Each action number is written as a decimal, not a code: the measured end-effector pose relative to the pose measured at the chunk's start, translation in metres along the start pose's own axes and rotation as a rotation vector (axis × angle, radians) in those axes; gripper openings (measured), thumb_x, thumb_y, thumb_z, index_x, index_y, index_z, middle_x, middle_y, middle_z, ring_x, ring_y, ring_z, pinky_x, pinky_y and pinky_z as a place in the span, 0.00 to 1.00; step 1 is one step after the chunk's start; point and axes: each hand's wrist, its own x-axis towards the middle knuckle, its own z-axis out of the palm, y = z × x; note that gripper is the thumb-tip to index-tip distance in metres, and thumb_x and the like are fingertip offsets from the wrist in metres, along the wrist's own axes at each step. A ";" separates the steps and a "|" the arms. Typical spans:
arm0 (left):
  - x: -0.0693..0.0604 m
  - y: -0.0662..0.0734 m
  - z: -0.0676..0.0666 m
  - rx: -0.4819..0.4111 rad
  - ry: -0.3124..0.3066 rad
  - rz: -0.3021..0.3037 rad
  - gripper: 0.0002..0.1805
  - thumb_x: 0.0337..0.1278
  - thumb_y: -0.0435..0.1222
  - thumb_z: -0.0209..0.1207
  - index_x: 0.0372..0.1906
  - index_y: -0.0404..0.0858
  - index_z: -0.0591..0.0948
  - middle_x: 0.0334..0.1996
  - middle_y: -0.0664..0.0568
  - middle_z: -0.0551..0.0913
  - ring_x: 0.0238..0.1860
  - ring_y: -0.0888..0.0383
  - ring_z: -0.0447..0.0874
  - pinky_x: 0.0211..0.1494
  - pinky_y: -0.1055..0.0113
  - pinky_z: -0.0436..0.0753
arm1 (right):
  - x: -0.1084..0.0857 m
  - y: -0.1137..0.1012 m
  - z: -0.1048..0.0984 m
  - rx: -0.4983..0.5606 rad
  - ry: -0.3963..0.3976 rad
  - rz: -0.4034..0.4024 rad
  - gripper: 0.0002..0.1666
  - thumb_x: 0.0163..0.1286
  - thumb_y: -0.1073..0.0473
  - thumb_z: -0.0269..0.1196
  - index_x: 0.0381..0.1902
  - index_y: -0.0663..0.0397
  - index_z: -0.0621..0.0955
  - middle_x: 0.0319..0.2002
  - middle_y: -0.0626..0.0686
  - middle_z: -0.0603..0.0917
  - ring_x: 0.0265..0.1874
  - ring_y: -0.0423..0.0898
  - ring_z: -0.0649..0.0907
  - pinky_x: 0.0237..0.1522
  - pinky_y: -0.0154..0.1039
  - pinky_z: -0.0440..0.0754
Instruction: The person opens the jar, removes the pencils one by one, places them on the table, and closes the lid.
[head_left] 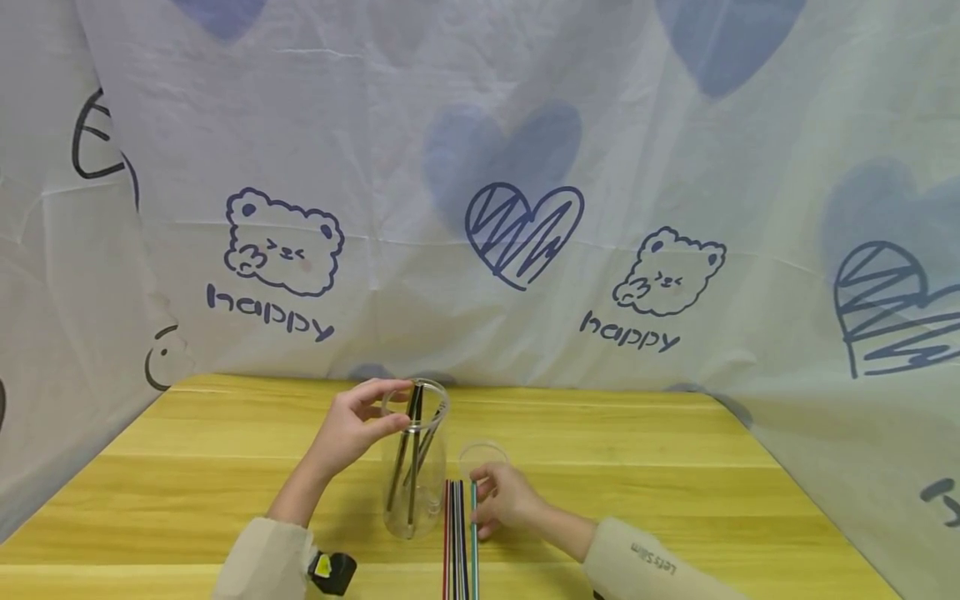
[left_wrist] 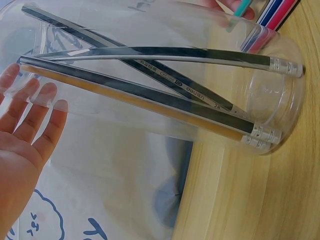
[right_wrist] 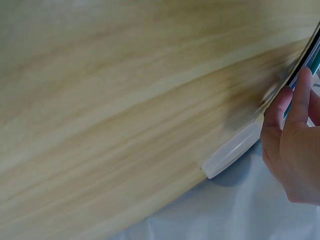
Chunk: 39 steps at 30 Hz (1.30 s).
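Observation:
A clear plastic jar (head_left: 433, 518) stands upright on the table, with several dark pencils (left_wrist: 165, 56) leaning inside, their eraser ends down. My left hand (head_left: 351, 429) holds the jar at its rim, thumb on the near side and fingers on the far side. To the right of the jar lies a row of slim pencils (head_left: 454, 542) in red, black, white and blue. At the row's right edge, my right hand (head_left: 506, 500) pinches a teal pencil (head_left: 475, 560) by its upper part. The right wrist view shows that hand's fingers (right_wrist: 301, 97) against the pencils.
Just beyond the right hand, a clear round lid (right_wrist: 232, 151) lies on the wooden table (head_left: 637, 467). A white printed cloth (head_left: 420, 333) hangs behind the table's far edge and along the sides.

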 end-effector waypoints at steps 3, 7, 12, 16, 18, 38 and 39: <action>0.000 0.001 0.000 0.002 -0.001 0.006 0.20 0.48 0.27 0.61 0.50 0.30 0.76 0.42 0.41 0.77 0.42 0.51 0.75 0.41 0.66 0.77 | -0.001 0.000 0.001 0.001 0.002 0.008 0.31 0.44 0.86 0.57 0.51 0.79 0.66 0.30 0.60 0.70 0.18 0.47 0.77 0.20 0.39 0.81; 0.000 0.002 -0.001 -0.001 -0.002 0.005 0.20 0.48 0.27 0.61 0.50 0.29 0.76 0.43 0.39 0.77 0.43 0.48 0.75 0.42 0.66 0.77 | -0.002 -0.001 0.001 0.004 0.004 0.014 0.30 0.44 0.86 0.58 0.49 0.79 0.67 0.30 0.60 0.70 0.18 0.47 0.78 0.20 0.40 0.81; 0.000 0.002 -0.001 0.002 0.000 0.004 0.20 0.48 0.27 0.61 0.50 0.29 0.76 0.42 0.40 0.77 0.43 0.49 0.75 0.41 0.66 0.77 | -0.004 -0.001 0.002 0.011 0.005 0.026 0.31 0.43 0.86 0.59 0.49 0.77 0.67 0.30 0.61 0.70 0.17 0.47 0.78 0.20 0.39 0.81; 0.000 0.002 -0.001 0.003 0.000 0.002 0.20 0.48 0.27 0.61 0.50 0.30 0.76 0.42 0.41 0.78 0.43 0.50 0.75 0.42 0.66 0.77 | -0.005 -0.001 0.004 0.004 0.012 0.025 0.30 0.42 0.86 0.60 0.48 0.77 0.68 0.31 0.61 0.70 0.17 0.47 0.78 0.20 0.39 0.80; 0.000 0.002 -0.001 0.001 -0.001 0.002 0.20 0.48 0.27 0.61 0.50 0.30 0.76 0.42 0.41 0.77 0.43 0.50 0.75 0.42 0.66 0.77 | -0.005 0.000 0.005 -0.005 0.019 0.024 0.30 0.42 0.86 0.60 0.47 0.77 0.68 0.31 0.61 0.70 0.16 0.47 0.78 0.19 0.39 0.80; 0.000 0.000 -0.001 0.001 -0.004 -0.009 0.20 0.48 0.27 0.61 0.50 0.30 0.76 0.44 0.41 0.77 0.43 0.50 0.75 0.42 0.66 0.77 | -0.002 0.003 0.004 -0.134 0.066 -0.075 0.22 0.43 0.81 0.63 0.40 0.78 0.72 0.27 0.57 0.73 0.16 0.41 0.74 0.17 0.36 0.79; 0.000 0.000 -0.001 0.001 -0.004 -0.008 0.20 0.48 0.27 0.61 0.50 0.30 0.76 0.44 0.41 0.77 0.43 0.50 0.75 0.42 0.66 0.77 | -0.001 0.003 0.004 -0.151 0.071 -0.081 0.22 0.43 0.80 0.63 0.40 0.78 0.72 0.27 0.57 0.73 0.16 0.41 0.74 0.17 0.36 0.79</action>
